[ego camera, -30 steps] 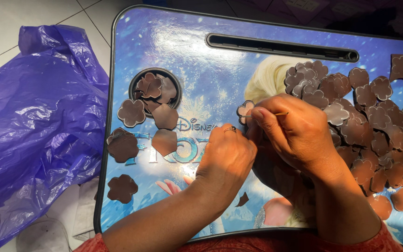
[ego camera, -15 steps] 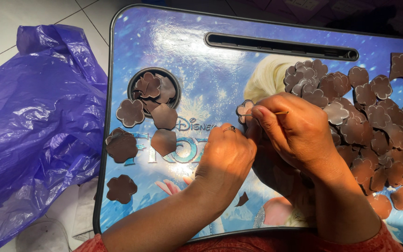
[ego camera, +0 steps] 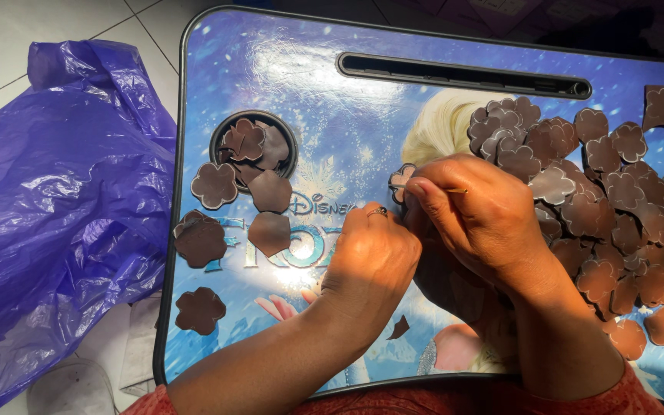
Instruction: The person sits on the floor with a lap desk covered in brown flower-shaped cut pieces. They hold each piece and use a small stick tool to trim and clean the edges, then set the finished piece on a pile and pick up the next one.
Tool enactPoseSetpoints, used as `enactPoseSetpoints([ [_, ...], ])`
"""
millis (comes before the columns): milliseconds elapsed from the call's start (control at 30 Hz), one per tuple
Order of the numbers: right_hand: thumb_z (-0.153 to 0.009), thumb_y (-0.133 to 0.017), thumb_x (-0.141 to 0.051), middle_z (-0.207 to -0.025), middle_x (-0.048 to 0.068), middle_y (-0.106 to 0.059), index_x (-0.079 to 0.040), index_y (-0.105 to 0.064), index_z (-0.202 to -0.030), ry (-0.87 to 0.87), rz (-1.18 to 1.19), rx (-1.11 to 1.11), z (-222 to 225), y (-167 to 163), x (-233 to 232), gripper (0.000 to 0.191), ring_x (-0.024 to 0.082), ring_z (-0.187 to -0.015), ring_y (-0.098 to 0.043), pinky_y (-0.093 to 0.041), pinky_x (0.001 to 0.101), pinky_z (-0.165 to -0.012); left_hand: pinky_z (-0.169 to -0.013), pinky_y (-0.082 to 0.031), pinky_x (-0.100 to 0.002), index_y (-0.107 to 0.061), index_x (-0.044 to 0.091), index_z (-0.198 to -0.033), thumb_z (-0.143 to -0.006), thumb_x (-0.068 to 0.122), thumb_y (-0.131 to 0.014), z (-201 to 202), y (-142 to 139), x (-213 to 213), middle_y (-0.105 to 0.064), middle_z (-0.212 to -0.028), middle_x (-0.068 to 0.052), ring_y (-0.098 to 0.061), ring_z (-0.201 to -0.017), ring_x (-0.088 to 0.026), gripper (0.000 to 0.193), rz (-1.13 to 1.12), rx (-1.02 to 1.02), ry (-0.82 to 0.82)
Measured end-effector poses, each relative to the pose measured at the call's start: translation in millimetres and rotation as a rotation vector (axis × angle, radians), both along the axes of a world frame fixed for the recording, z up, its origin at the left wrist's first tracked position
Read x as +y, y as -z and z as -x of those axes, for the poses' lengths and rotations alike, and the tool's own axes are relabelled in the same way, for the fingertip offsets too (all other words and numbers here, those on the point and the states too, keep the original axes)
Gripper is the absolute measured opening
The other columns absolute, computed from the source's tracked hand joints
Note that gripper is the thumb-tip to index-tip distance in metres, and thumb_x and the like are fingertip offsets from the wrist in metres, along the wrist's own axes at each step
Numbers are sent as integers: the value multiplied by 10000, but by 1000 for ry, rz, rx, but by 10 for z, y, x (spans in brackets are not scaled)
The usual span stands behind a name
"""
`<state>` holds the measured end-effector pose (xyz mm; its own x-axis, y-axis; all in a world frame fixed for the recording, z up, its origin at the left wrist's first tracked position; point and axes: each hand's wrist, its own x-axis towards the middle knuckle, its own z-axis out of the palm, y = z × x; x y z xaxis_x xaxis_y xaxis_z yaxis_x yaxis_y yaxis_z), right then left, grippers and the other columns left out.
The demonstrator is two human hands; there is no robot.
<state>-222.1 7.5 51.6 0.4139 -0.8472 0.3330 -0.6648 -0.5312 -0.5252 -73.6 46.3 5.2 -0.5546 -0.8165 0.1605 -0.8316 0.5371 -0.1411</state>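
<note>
Right now I see both of my hands meeting near the middle of a blue picture-printed lap tray (ego camera: 217, 46) with a long dark slot at its far edge. My left hand (ego camera: 370, 257), a ring on one finger, is curled knuckles-up, its fingers tucked under and out of sight — I cannot tell whether they grip anything. My right hand (ego camera: 482, 215) lies just beside it and touches it, fingers drawn together, pinching a thin stick-like tool (ego camera: 455, 190) against the thumb. At the fingertips, partly hidden, lies a small brown flower-shaped cutout (ego camera: 403, 178), flat on the tray.

To the right of my hands, a big heap of brown flower cutouts (ego camera: 616, 207) covers much of the tray's right side, overlapping each other. On the left, a round recessed cup holder (ego camera: 253, 147) holds several more pieces, and loose ones lie around it — one flower shape (ego camera: 214, 185) just left of it, another (ego camera: 200, 310) near the tray's near-left corner. A tiny brown scrap (ego camera: 399, 328) sits by my left wrist.

Off the tray, on the pale tiled floor (ego camera: 9, 38) to the left, a crumpled purple plastic bag (ego camera: 55, 207) spreads out.
</note>
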Motion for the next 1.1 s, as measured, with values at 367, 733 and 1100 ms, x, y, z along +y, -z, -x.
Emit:
enactPoseSetpoints([
  [367,-1082,-652,-92,-904,87,-685,-35,-685,-1002,102,49,-86,54,50,-21,104,216,-766,-674,-518,309,-685,-675,-381,-318,-700,67,-1008,-895,361,-582,-28,-42,17,-632,-1058,-74,-546,-941,-216,337,47,51,22],
  [733,-1050,-653,-95,-910,74,-722,-29,-697,-989,80,-15,-113,48,68,-75,100,180,-750,-715,-548,282,-659,-735,-415,-314,-714,49,-1040,-902,373,-564,-73,-129,29,-572,-1360,-230,-544,-1013,-263,383,-7,-1,71],
  [1100,-1076,-640,-125,-893,78,-711,-20,-702,-979,177,34,-81,169,12,-88,156,183,-735,-706,-534,291,-644,-683,-404,-277,-551,-22,-1414,-868,605,-611,-54,-180,18,-558,-1260,-82,-512,-858,-173,833,72,64,-66],
])
